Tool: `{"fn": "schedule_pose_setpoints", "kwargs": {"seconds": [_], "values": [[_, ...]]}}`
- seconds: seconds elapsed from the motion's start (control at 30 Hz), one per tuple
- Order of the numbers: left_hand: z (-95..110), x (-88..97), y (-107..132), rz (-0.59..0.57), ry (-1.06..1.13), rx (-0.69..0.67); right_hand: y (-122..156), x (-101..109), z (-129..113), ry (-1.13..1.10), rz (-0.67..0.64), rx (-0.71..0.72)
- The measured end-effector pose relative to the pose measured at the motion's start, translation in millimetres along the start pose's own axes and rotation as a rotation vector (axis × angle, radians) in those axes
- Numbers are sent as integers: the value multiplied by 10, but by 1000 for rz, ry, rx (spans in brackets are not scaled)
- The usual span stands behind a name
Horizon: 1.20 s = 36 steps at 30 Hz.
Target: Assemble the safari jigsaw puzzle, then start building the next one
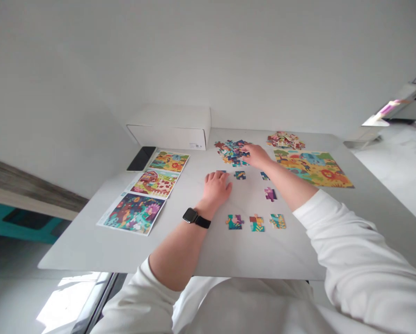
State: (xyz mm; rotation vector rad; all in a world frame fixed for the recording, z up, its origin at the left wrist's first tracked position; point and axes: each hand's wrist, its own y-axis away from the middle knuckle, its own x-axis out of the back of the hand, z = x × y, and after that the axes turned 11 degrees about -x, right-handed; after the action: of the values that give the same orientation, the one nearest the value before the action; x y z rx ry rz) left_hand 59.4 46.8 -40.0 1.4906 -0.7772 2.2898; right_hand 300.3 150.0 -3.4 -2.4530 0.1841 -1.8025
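Observation:
My left hand (217, 189) lies flat on the table with its fingers apart. Its fingertips partly cover a puzzle piece (223, 171). At the pile of dark, colourful puzzle pieces (225, 152), my right hand (256, 155) has thumb and fingers curled together on a piece; the fingertips partly hide it. Nearer to me, spaced apart, are a blue-and-yellow piece (240, 175), a small piece (264, 176) beside my right forearm and a purple piece (269, 194). Closest are a teal-purple piece (235, 221), a teal-orange piece (257, 223) and a leafy piece (278, 221).
A white box (169, 137) stands at the back left, with a black phone (141, 158) before it. Picture sheets (133, 214) lie on the left. At right are an assembled animal puzzle (312, 169) and another pile of pieces (285, 140). A wall borders the table's back.

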Motion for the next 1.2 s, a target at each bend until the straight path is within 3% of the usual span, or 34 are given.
{"fn": "schedule_pose_setpoints", "kwargs": {"seconds": [0.17, 0.3, 0.63, 0.77, 0.93, 1.07, 1.2], "values": [[14, 21, 8, -2, -3, -20, -172, -189, -469, 124, -2, 42], [29, 41, 12, -16, 7, -18, -237, -312, -733, 212, -16, -19], [61, 81, 7, -41, -2, -3, -289, -404, -920, 204, -4, -82], [56, 72, 3, -43, -5, -3, -277, -336, -869, 34, 33, 8], [54, 73, -4, 7, 23, 2, -98, -88, -599, -251, 75, 261], [54, 96, -21, 143, 93, 71, 280, 200, -331, -335, 105, 357], [72, 109, -36, 271, 343, 17, 827, 424, -130, -343, 74, 391]]}}
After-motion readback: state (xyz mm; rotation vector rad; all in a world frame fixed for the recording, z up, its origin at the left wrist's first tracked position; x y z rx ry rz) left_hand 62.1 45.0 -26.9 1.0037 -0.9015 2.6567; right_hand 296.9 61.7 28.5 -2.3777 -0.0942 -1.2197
